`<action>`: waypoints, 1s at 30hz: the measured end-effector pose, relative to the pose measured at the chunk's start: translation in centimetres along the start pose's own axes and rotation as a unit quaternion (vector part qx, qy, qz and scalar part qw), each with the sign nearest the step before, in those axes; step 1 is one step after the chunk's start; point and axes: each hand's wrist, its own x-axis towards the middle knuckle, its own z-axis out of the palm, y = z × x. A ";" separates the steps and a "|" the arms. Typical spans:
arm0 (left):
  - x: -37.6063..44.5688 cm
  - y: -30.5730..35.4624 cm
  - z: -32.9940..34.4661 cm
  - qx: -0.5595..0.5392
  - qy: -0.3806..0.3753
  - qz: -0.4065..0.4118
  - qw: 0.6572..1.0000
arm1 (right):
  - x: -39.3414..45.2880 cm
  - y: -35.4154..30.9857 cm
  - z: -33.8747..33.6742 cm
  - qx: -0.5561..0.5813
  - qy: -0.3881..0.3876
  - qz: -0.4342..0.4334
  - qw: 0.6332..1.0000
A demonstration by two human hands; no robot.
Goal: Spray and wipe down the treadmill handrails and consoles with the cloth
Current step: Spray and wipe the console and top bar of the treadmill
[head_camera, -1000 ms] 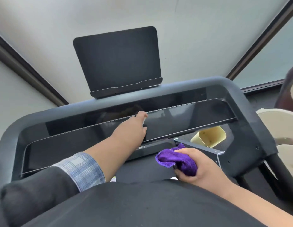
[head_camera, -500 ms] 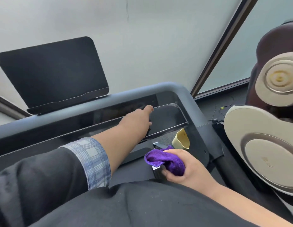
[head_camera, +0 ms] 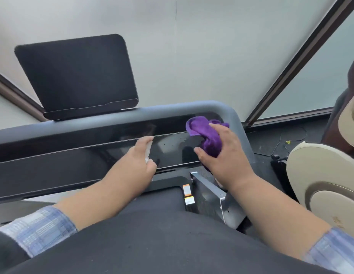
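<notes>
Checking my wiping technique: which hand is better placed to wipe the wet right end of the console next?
Right. The right hand already holds the purple cloth against the droplet-speckled console panel; the left hand grips something small and white, seemingly the sprayer.

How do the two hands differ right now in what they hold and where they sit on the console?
The right hand grips the bunched purple cloth at the console's right end; the left hand holds a small whitish object, mostly hidden, nearer the middle. The right hand reaches higher up the glossy panel than the left. Both are over the same black panel.
</notes>
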 end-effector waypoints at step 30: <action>-7.4 -8.9 0.4 -0.069 0.002 0.032 0.997 | 2.7 -2.0 10.2 -0.397 -0.222 -0.106 0.884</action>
